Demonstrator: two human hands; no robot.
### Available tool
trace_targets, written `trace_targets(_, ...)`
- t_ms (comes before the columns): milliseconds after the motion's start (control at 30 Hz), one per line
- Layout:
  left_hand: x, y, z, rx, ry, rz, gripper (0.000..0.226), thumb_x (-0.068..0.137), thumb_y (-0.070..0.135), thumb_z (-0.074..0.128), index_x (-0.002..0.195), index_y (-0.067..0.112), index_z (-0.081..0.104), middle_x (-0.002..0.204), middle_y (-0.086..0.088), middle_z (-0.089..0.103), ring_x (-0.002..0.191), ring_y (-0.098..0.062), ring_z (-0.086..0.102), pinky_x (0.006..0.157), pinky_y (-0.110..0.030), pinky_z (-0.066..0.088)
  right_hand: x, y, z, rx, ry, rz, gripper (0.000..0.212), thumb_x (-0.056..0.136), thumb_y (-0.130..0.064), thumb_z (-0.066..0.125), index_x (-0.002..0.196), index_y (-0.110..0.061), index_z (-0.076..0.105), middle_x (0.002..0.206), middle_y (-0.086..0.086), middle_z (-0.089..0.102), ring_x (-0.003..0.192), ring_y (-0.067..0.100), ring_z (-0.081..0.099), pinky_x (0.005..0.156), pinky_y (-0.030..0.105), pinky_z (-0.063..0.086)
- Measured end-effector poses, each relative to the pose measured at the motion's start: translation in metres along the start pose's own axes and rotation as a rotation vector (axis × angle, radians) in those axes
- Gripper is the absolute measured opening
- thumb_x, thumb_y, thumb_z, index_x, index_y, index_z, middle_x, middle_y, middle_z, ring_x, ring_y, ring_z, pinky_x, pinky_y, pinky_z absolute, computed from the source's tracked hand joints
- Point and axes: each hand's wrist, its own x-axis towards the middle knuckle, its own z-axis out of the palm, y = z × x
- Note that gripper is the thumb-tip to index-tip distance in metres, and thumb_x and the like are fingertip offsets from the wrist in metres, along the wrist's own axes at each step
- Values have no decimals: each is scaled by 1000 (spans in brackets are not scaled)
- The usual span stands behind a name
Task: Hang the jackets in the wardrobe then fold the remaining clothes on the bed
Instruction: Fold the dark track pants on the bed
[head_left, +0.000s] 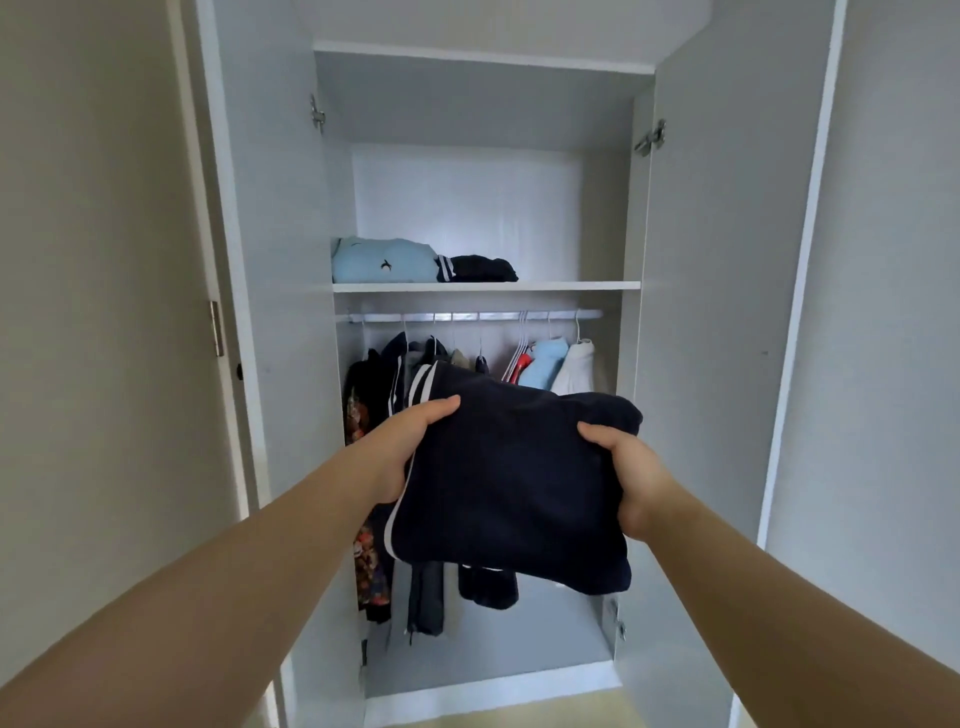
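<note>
while both pale grey doors (727, 312) of the tall white wardrobe (467, 208) stand swung wide, its inside shows two levels. on the white upper shelf (561, 286) a folded light blue garment (384, 262) lies at the left, and a folded black garment (483, 269) touches it on its right. below the shelf a silver metal rail (467, 315) carries white hangers (519, 349). dark jackets (395, 374) hang bunched at the left end, with a floral patterned garment (370, 571) nearest the left wall. a light blue jacket (545, 364) and a white jacket (577, 370) hang side by side at the right end.

in front of the hanging space, in the air below shelf height, is a folded navy blue garment with white stripes (509, 483). both bare arms reach straight forward. the left hand (410, 441) grips its left edge, thumb flat on top, fingers hidden underneath. the right hand (628, 478) grips the right edge likewise, thumb on top near the upper right corner, fingers out of sight below the cloth. the bundle tilts, far edge higher than near edge, and covers the middle of the hanging clothes.
</note>
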Motion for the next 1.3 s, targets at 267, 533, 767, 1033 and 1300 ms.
trace_targets(267, 148, 74, 37, -21, 4, 104, 31, 85, 36, 63, 101, 10, 67, 100, -11, 69, 88, -26, 65, 69, -37, 50, 166, -71, -7, 19, -48, -107, 44, 77, -26, 70, 118, -13, 61, 104, 12, 71, 93, 31, 67, 67, 34, 52)
trace_targets(533, 285, 148, 61, -24, 31, 218, 31, 85, 37, 63, 102, 11, 65, 99, -9, 68, 90, -25, 64, 72, -36, 50, 313, -145, 0, -38, -84, -190, 44, 77, -27, 70, 118, -13, 60, 104, 11, 71, 93, 31, 66, 66, 33, 51)
trace_targets(767, 401, 216, 60, 21, -15, 301, 33, 85, 40, 63, 103, 13, 65, 101, -7, 68, 87, -23, 64, 69, -34, 49, 423, -196, 24, -57, -59, -321, 43, 78, -28, 68, 119, -17, 61, 104, 7, 71, 94, 29, 66, 67, 34, 51)
trace_targets(1033, 512, 293, 77, 104, -124, 414, 25, 91, 38, 56, 86, 16, 66, 71, 2, 73, 68, -14, 67, 58, -27, 48, 518, -258, 32, -96, 24, -394, 41, 81, -30, 66, 120, -17, 61, 107, 6, 70, 94, 27, 65, 65, 33, 48)
trace_targets(1300, 603, 333, 122, 159, -125, 468, 20, 91, 34, 57, 92, 16, 64, 86, 0, 69, 77, -15, 65, 62, -27, 48, 596, -302, 4, -131, 59, -397, 30, 88, -28, 60, 114, -14, 63, 95, 4, 69, 80, 21, 64, 60, 29, 45)
